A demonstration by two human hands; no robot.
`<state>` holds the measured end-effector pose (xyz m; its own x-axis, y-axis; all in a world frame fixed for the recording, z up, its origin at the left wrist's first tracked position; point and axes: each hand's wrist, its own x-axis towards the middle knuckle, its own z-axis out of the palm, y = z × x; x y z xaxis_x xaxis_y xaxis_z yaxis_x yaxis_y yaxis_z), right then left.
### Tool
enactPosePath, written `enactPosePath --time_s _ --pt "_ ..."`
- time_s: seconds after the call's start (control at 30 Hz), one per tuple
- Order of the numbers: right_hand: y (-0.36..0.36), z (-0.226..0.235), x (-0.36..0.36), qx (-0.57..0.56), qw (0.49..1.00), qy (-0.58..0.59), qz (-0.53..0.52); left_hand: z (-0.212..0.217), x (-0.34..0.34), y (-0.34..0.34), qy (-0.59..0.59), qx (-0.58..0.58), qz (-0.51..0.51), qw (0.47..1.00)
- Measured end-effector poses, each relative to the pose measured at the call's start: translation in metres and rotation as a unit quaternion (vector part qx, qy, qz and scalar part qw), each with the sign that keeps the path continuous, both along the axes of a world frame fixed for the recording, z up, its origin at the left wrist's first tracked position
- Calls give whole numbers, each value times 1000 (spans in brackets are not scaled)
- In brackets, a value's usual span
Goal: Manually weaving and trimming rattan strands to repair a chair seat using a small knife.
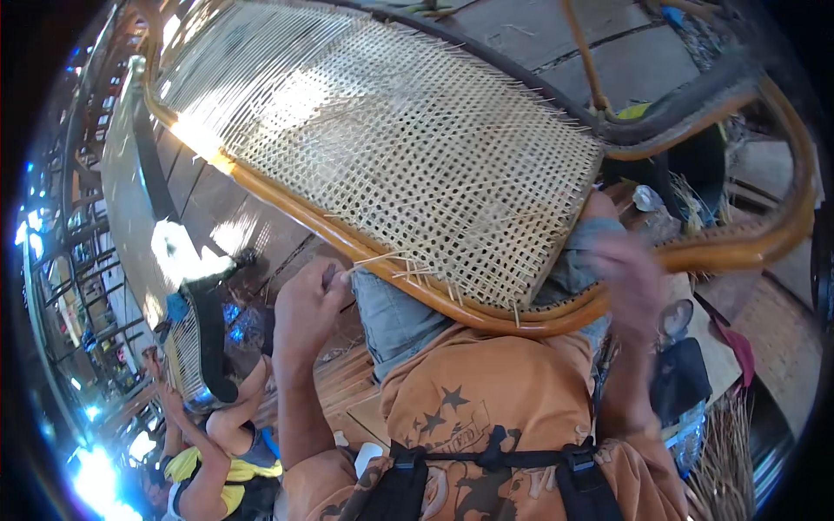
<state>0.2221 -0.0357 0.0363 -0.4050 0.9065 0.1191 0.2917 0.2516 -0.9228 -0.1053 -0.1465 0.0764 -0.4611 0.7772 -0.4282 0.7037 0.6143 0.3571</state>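
Note:
Across my lap rests a curved wooden chair frame (287,208) with a woven cane panel (434,148). Open-hole weave covers the near part of the panel, while its far left part shows only parallel strands. Loose strand ends stick out along the edges. At the frame's near left rail, my left hand (308,300) is closed, thumb against fingers, on a thin pale cane strand (375,259) that runs to the panel's edge. My right hand (627,278) is smeared by motion beside the frame's near right corner; whether it holds anything is hidden by the blur.
Another dark-edged chair piece (204,330) stands at the left. Beyond it sits a person in yellow (230,478). A bundle of cane strips (725,460), a dark pouch-like thing (680,379) and a red cloth (737,352) lie to my right. Wooden planks (608,65) make the floor.

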Motion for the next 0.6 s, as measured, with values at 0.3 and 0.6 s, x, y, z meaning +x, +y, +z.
enactPosePath --time_s 0.3,0.6 --pt "3 33 -126 127 939 -8 319 54 28 -12 -117 162 108 974" --pt "85 57 -58 -79 993 45 71 -135 124 144 -331 68 -358 871"
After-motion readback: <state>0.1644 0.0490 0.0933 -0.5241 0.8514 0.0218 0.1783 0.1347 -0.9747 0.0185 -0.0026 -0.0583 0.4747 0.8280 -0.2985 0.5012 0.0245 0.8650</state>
